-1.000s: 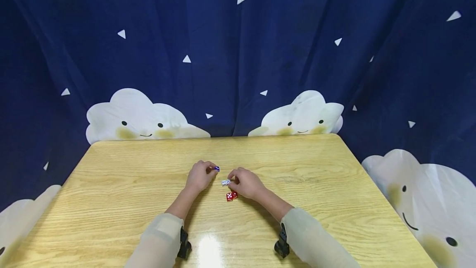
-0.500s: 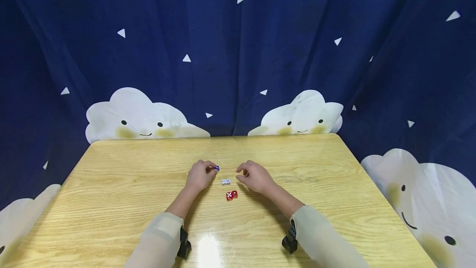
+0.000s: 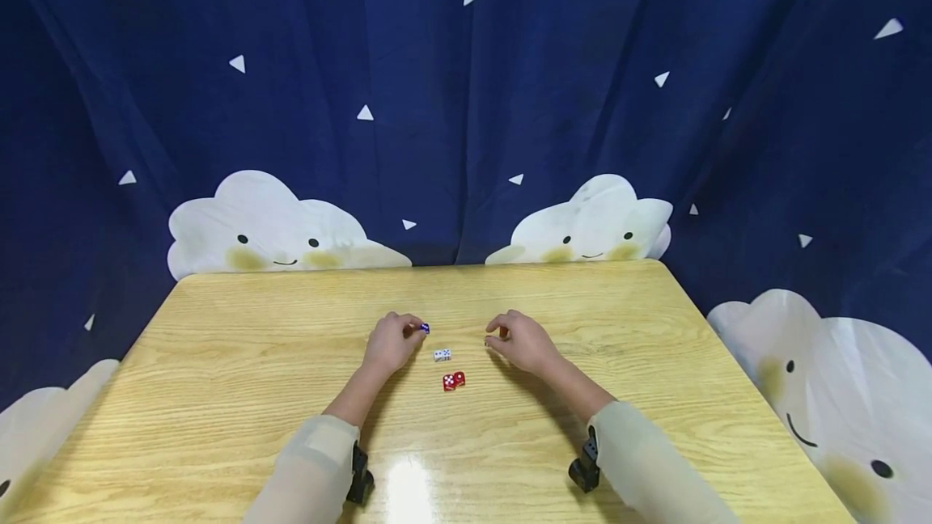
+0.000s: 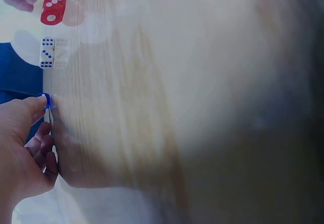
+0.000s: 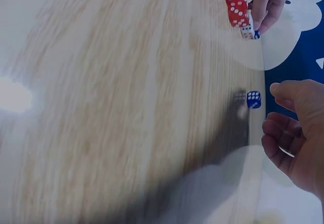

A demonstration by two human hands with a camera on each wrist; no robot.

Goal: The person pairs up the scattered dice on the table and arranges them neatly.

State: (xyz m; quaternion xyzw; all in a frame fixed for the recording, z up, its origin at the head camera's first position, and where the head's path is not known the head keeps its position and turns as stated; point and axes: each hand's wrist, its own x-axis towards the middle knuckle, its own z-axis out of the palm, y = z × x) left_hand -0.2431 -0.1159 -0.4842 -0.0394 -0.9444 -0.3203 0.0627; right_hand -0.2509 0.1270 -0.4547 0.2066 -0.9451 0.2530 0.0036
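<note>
In the head view my left hand (image 3: 391, 344) pinches a small blue die (image 3: 425, 328) between thumb and finger, close over the table. To its right and nearer me, two white dice (image 3: 442, 355) with dark pips sit side by side. Two red dice (image 3: 454, 381) lie just below them, also in a pair. My right hand (image 3: 523, 340) is to the right of the dice, thumb and fingers apart. In the right wrist view another blue die (image 5: 254, 99) rests on the table in front of the right thumb (image 5: 286, 91); the hand hides it in the head view.
The wooden table (image 3: 255, 386) reaches back to a dark blue curtain (image 3: 415, 63) with cloud and triangle prints. A black wrist camera (image 3: 585, 467) is strapped at the right sleeve, another wrist camera (image 3: 360, 475) at the left.
My right hand has drawn away to the right from the white dice, uncovering the red pair fully. My left hand stays in place with its blue die.
</note>
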